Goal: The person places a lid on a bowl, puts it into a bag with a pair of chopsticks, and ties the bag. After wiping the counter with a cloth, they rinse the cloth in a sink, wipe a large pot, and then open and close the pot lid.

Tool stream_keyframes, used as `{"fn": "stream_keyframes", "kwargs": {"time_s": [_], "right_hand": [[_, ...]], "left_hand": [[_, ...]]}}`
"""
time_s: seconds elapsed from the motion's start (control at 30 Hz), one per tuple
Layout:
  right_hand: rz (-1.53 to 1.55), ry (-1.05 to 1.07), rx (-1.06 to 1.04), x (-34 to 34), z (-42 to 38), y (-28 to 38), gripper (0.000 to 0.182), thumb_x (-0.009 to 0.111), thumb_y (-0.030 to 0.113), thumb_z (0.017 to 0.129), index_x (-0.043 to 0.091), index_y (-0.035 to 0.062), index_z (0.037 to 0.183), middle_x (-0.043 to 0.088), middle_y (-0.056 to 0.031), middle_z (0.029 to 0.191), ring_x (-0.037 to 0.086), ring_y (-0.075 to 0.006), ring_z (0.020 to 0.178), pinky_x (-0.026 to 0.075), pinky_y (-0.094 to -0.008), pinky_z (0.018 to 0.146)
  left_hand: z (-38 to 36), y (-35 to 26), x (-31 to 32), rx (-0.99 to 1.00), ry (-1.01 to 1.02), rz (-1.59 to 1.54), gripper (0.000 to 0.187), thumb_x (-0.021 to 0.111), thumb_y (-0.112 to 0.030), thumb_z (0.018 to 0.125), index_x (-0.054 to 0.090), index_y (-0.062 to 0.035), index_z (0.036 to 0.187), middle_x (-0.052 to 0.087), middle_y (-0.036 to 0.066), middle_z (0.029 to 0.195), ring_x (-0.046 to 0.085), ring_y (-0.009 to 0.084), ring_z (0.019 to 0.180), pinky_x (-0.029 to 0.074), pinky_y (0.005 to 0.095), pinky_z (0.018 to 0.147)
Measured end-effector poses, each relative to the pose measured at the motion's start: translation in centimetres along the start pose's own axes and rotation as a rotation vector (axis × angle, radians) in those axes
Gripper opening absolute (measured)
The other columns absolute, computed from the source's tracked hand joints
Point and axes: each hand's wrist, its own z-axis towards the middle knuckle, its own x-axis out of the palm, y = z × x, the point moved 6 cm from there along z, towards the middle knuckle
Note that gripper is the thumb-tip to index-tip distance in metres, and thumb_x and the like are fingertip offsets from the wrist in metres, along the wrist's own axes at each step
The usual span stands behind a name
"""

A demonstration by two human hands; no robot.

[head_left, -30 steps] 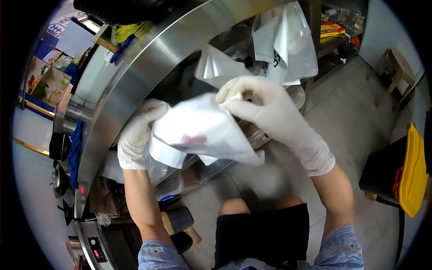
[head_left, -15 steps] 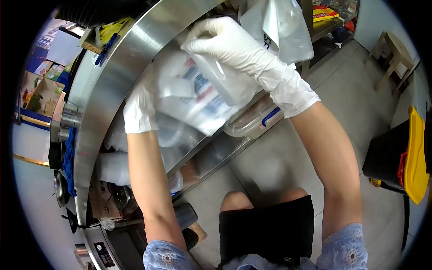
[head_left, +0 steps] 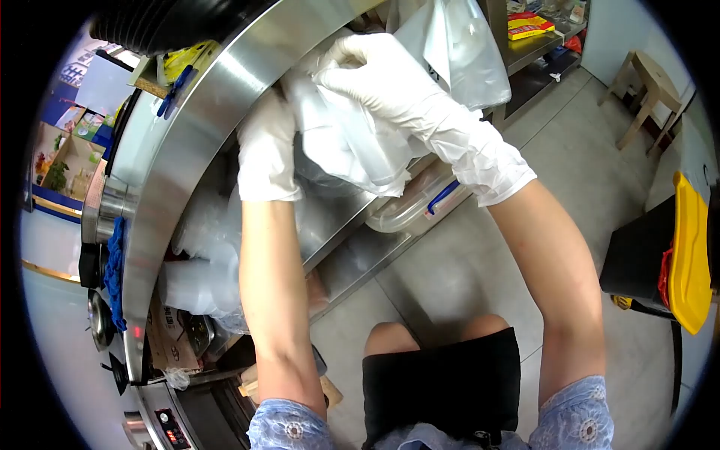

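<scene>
White gloves cover both of my hands. My right hand (head_left: 375, 75) has its fingers curled and closed on a white plastic bag (head_left: 356, 150), which hangs crumpled below it over a steel shelf (head_left: 330, 217). Close by on the left, my left hand (head_left: 268, 154) reaches in under the counter edge beside the bag. Its fingers are blurred and partly hidden, so I cannot make out whether they hold anything. Another clear plastic bag (head_left: 472, 64) with pale contents hangs just beyond my right hand.
A steel counter edge (head_left: 176, 150) curves above the shelf. Clear plastic containers (head_left: 199, 281) stand below on the left, and a lidded box (head_left: 401, 210) with a blue clip sits lower. A black bin with a yellow lid (head_left: 686, 262) and a wooden stool (head_left: 652, 82) stand right.
My left hand has moved up and right, closer to my right hand. The bag has swung up and bunched together; its blue and red print no longer shows.
</scene>
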Motion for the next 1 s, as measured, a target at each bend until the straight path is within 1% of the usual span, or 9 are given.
{"fn": "stream_keyframes", "kwargs": {"time_s": [0.03,0.23,0.3,0.43,0.5,0.53,0.6,0.77,1.0], "right_hand": [[-0.006,-0.002,-0.004,-0.1,0.1,-0.1,0.023,0.060,0.020,0.070,0.068,-0.0007,0.078,0.066,-0.0145,0.071,0.062,-0.0221,0.063,0.050,-0.0318,0.064],[-0.040,0.005,0.005,0.5,0.3,-0.5,0.024,0.061,0.022,0.070,0.068,0.0017,0.079,0.065,-0.0152,0.073,0.063,-0.0257,0.066,0.050,-0.0330,0.066],[-0.034,0.010,0.020,0.7,0.2,-0.6,0.024,0.062,0.023,0.070,0.068,0.0019,0.080,0.066,-0.0150,0.073,0.063,-0.0255,0.066,0.050,-0.0330,0.066],[-0.081,0.016,0.035,0.8,0.3,-1.2,0.025,0.062,0.024,0.070,0.069,0.0024,0.080,0.066,-0.0135,0.073,0.063,-0.0245,0.067,0.050,-0.0329,0.066],[-0.051,0.020,0.061,0.7,0.3,-1.0,0.025,0.062,0.024,0.070,0.069,0.0019,0.080,0.066,-0.0133,0.073,0.063,-0.0237,0.067,0.049,-0.0325,0.066],[-0.019,0.024,0.086,0.8,0.4,-0.9,0.025,0.063,0.024,0.069,0.069,0.0015,0.079,0.066,-0.0130,0.072,0.063,-0.0228,0.066,0.049,-0.0320,0.066],[0.000,0.030,0.055,0.9,0.5,-0.8,0.025,0.063,0.023,0.070,0.068,0.0002,0.079,0.066,-0.0129,0.072,0.063,-0.0214,0.066,0.049,-0.0311,0.066],[0.120,0.057,0.080,1.6,0.3,-0.8,0.024,0.063,0.019,0.071,0.067,-0.0035,0.079,0.066,-0.0121,0.071,0.062,-0.0169,0.066,0.049,-0.0283,0.065],[0.056,0.062,0.074,1.5,-0.3,0.1,0.023,0.062,0.017,0.074,0.067,-0.0044,0.079,0.065,-0.0103,0.071,0.061,-0.0155,0.067,0.048,-0.0273,0.065]], "left_hand": [[0.7,0.8,0.3,0.148,-0.004,-0.128,0.058,0.034,-0.054,0.092,0.059,-0.0076,0.116,0.057,0.021,0.120,0.052,0.0376,0.112,0.043,0.0391,0.089],[-0.8,-1.5,-1.6,0.293,-0.237,-0.427,0.065,0.037,-0.058,0.090,0.059,-0.0014,0.113,0.060,0.022,0.115,0.056,0.0358,0.106,0.043,0.0394,0.086],[-0.5,-2.0,-1.8,0.210,-0.192,-0.082,0.059,0.045,-0.054,0.089,0.059,0.0000,0.108,0.061,0.022,0.110,0.058,0.0332,0.101,0.044,0.0385,0.083],[0.0,-1.0,-0.1,0.310,-0.263,-0.230,0.049,0.054,-0.044,0.088,0.059,0.0018,0.105,0.062,0.021,0.104,0.059,0.0317,0.095,0.045,0.0376,0.079],[-0.2,-1.7,-0.1,0.428,-0.611,-0.208,0.034,0.057,-0.031,0.087,0.060,-0.0015,0.103,0.063,0.017,0.094,0.060,0.0288,0.085,0.048,0.0371,0.074],[0.5,-0.2,-0.7,0.427,-0.613,-0.208,0.034,0.057,-0.031,0.087,0.060,-0.0015,0.103,0.063,0.017,0.094,0.060,0.0288,0.085,0.048,0.0371,0.074],[2.9,2.1,-0.3,0.516,-0.081,-0.052,0.029,0.055,-0.025,0.089,0.059,-0.0028,0.107,0.061,0.014,0.099,0.058,0.0239,0.094,0.046,0.0339,0.081],[2.4,3.5,0.0,0.380,-0.219,-0.103,0.024,0.054,-0.022,0.090,0.060,-0.0025,0.102,0.061,0.013,0.094,0.057,0.0209,0.086,0.046,0.0319,0.076],[0.8,2.9,-0.3,0.400,-0.283,-0.274,0.018,0.053,-0.019,0.092,0.060,-0.0021,0.094,0.061,0.011,0.087,0.054,0.0167,0.076,0.045,0.0291,0.070]]}}
